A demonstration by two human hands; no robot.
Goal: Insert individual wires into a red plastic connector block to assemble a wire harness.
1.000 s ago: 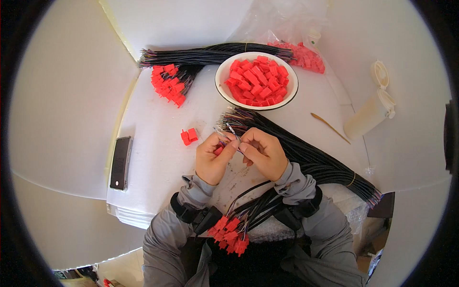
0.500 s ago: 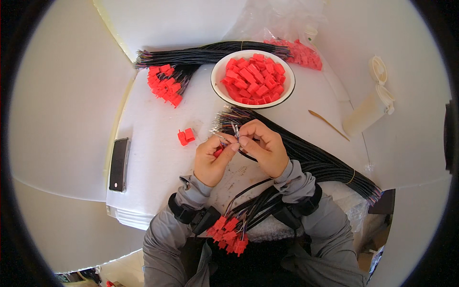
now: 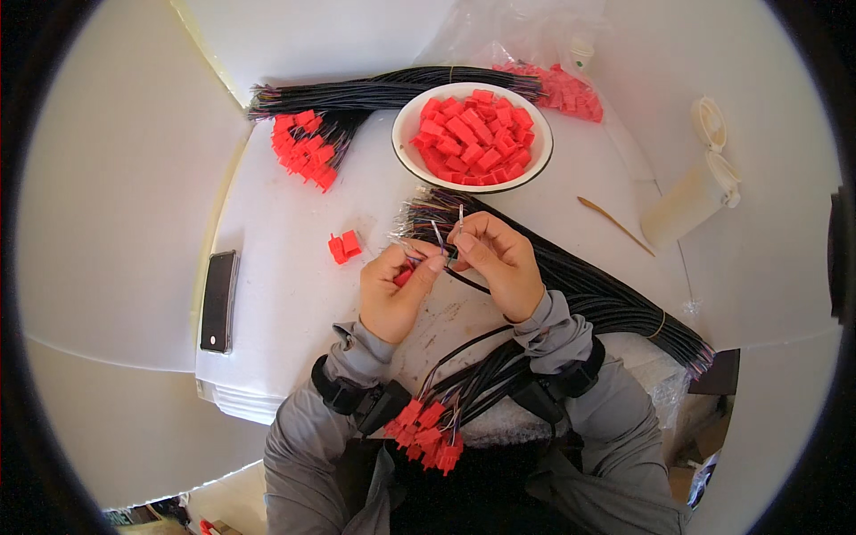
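Thumb and fingers of my left hand (image 3: 392,294) are closed on the thin wires at the end of a black cable (image 3: 469,282). A red connector housing (image 3: 404,275) is tucked in that palm, partly covered by the fingers. My right hand (image 3: 505,267) pinches a single wire (image 3: 461,216) whose metal tip points up, a little apart from the other wires. Just beyond both hands lie the stripped, terminal-tipped ends of a thick bundle of black cables (image 3: 588,276). Left of my left hand, loose red connector housings (image 3: 344,247) rest on the white table.
A white bowl (image 3: 403,160) of red housings stands at the back, beside a clear bag (image 3: 571,94) of more. Another cable bundle (image 3: 357,96) lies behind it. Finished-looking cables with red housings (image 3: 428,437) lie near my lap. A phone (image 3: 218,301), brown pick (image 3: 615,226) and cream container (image 3: 691,209) flank the table.
My right hand has lifted slightly and drawn one wire up and away from the others. My left hand stays nearly in place with the wires.
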